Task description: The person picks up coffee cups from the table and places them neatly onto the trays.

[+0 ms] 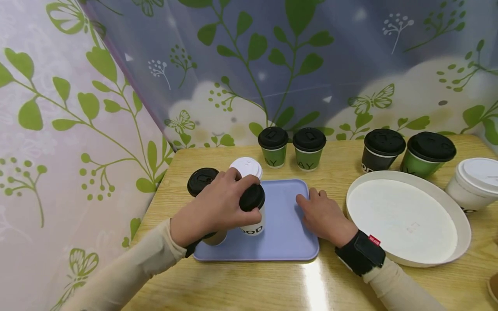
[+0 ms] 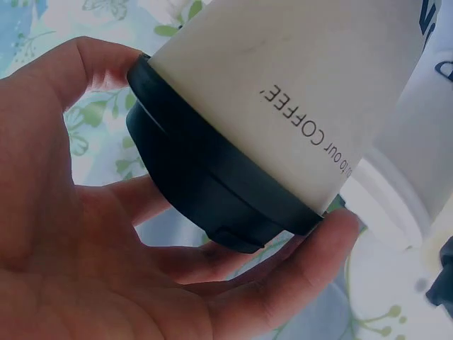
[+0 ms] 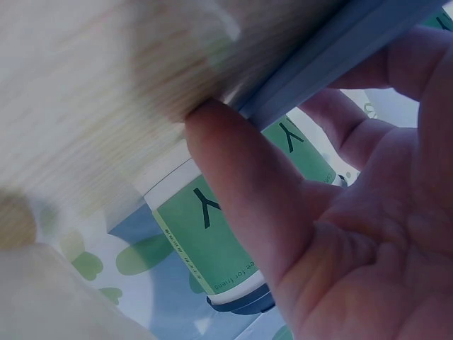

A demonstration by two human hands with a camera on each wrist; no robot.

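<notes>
Cup (image 1: 253,229), white — axis vertical, black lid (image 1: 253,198) up

Pale pinkish-white wall (image 1: 58,144) at left, printed with green leaves (image 1: 103,65) and butterflies (image 1: 79,265), blue-grey wall (image 1: 354,43) behind, with leafy stems (image 1: 256,46) and whitish clouds (image 1: 208,101), light wood-grain table (image 1: 218,285) below, bright streak of light (image 1: 314,287) reflected on its near side

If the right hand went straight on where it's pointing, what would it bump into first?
The purple tray, whose rim the right hand touches; beyond it, perhaps the leftmost green cup, though depth is hard to judge.
</notes>
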